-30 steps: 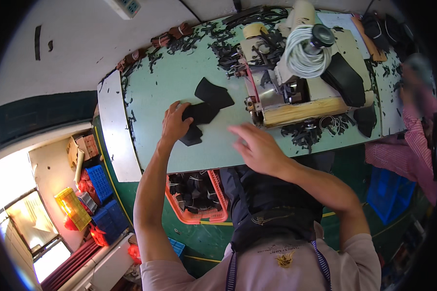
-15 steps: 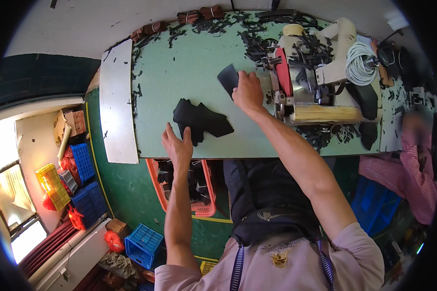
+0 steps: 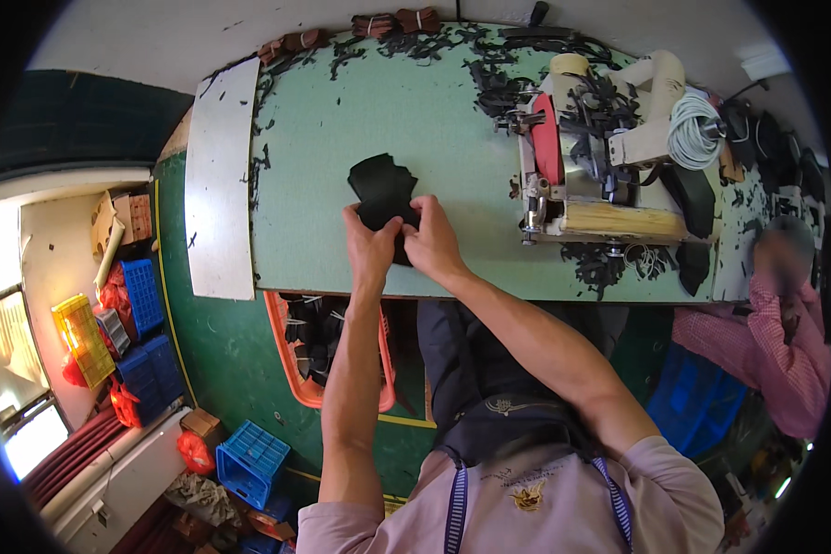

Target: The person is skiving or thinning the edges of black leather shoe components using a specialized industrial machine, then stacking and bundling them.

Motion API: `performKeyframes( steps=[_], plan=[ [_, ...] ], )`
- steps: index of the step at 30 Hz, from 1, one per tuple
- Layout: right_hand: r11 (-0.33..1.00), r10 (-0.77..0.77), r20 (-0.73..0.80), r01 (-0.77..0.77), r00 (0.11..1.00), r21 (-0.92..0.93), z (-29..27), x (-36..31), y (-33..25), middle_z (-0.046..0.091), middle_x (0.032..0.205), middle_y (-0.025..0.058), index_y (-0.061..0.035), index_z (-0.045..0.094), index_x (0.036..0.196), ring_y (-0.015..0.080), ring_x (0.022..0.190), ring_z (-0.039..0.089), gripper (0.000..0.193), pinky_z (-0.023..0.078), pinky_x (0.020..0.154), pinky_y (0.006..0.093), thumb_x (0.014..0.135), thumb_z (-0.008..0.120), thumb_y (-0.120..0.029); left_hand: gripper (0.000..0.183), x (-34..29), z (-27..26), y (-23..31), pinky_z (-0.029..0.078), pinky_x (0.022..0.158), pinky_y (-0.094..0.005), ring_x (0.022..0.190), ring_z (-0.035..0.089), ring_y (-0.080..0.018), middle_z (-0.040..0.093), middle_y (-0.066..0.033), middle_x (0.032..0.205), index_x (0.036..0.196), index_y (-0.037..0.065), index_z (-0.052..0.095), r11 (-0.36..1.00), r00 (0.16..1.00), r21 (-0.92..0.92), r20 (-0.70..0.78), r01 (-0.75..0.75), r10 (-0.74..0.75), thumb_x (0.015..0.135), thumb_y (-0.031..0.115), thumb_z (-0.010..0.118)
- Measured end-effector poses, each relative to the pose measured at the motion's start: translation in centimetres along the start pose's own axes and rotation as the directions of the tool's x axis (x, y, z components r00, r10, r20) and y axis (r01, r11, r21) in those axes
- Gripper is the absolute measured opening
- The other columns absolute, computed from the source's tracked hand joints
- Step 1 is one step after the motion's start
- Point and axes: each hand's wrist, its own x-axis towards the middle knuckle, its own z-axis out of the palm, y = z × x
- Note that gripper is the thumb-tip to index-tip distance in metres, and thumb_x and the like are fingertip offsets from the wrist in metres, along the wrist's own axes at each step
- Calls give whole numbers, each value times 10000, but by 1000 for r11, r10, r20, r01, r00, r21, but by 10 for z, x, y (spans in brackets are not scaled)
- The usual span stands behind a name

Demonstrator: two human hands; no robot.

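Observation:
A small stack of black cut pieces (image 3: 384, 188), looking like leather or fabric, is between my hands on the pale green tabletop (image 3: 314, 138). My left hand (image 3: 371, 245) grips its left and lower edge, thumb on top. From the other side my right hand (image 3: 428, 242) closes on it, its thumb close to the left one. The pieces' edges are not quite even at the top. Parts of the stack's lower end are hidden behind my fingers and thumbs.
A machine (image 3: 619, 157) with a red guard and black scraps stands at the right. Tied brown bundles (image 3: 374, 25) lie along the back edge. Below the table sits an orange crate (image 3: 388, 369) of black bundles. Another person in a pink checked sleeve (image 3: 757, 351) is at far right.
My right hand has come left and down from the table's middle with its black piece to the pile. Both hands now hold the pieces together, and the stack stands more upright.

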Motion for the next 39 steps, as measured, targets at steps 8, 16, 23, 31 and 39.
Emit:
performKeyframes(
  steps=[8,16,23,31,39],
  plan=[
    [941,-175,-61,185,983,285,-80,23,23,340,1537,194,-90,243,1555,313,1416,382,890,364,1143,400,748,581,77,560,-27,-23,41,471,928,-440,1048,628,-327,673,-155,1095,1273,50,528,872,885,242,313,-426,345,765,61,763],
    [909,-329,264,228,907,349,-52,3,33,379,1518,228,-28,342,1500,342,1466,314,864,250,1204,393,665,470,154,657,-33,-6,38,423,968,-462,1133,570,-316,632,-124,1156,1350,70,529,728,831,411,362,-550,423,734,64,755],
    [833,27,175,-119,984,541,-96,-12,13,463,1425,177,-85,318,1502,331,1338,449,707,399,1102,424,907,691,-162,257,-22,-12,66,564,780,-330,877,695,-201,706,-89,1036,1133,7,655,523,765,-587,601,618,-230,922,148,693],
    [88,-105,628,-622,771,778,-182,-56,-15,642,1043,102,-119,375,1465,234,855,681,487,524,564,301,1022,562,-192,674,-68,2,157,522,948,-473,1069,633,-332,610,-206,1228,1423,104,415,257,692,-767,641,588,331,895,410,700],
    [-42,182,438,-438,880,898,-226,-80,-14,588,1205,88,-75,455,1391,161,1082,610,503,548,881,361,944,682,-115,720,-73,47,178,491,1017,-487,1150,596,-370,532,-235,1343,1443,28,387,537,608,-738,658,408,443,833,282,672]
  ],
)
